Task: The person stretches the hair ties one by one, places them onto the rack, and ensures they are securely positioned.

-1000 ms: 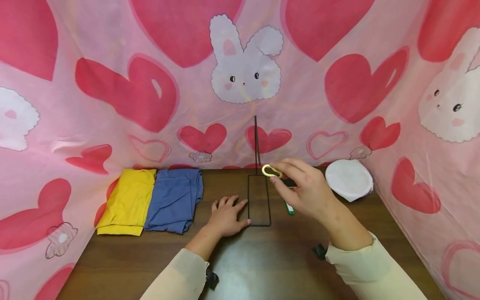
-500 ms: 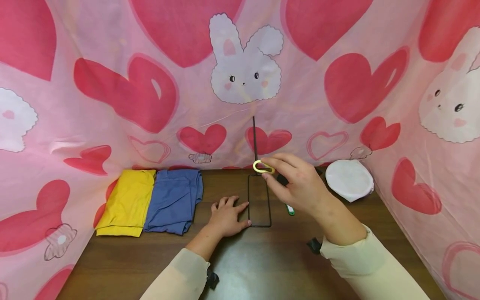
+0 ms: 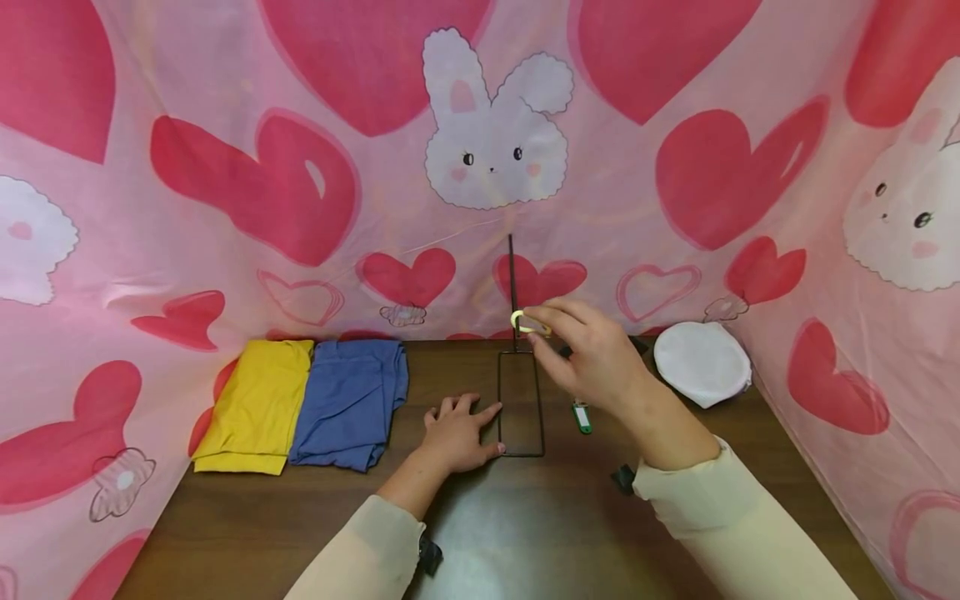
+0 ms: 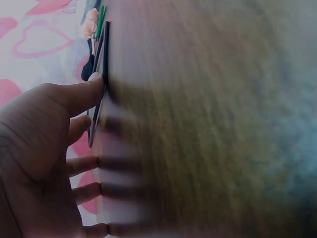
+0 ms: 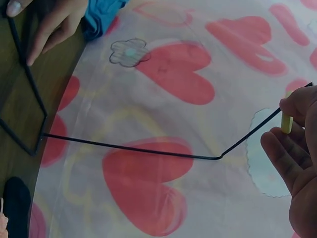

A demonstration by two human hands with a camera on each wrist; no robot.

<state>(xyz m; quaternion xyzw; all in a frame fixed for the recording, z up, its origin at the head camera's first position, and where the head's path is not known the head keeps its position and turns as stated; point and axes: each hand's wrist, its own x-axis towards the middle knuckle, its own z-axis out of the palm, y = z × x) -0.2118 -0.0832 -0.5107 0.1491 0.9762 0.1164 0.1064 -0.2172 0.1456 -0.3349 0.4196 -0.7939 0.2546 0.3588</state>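
Note:
A black wire stand rises from a rectangular wire base on the wooden table, its top arm bent forward. My left hand rests with spread fingers at the base's left side, the thumb touching the near corner. Between thumb and fingers, my right hand pinches a pale yellow oval ring at the rod. In the right wrist view the ring shows edge-on by the arm's end, partly covered by my fingers. Whether it encircles the wire, I cannot tell.
Folded yellow cloth and blue cloth lie to the left. A green-edged tag lies right of the base, beside something dark partly behind my right hand. At back right sits a white round item. A heart-patterned curtain surrounds the table.
My right hand has moved left and slightly away with the yellow ring, from right of the rod to the rod itself. My left hand has stayed at the base.

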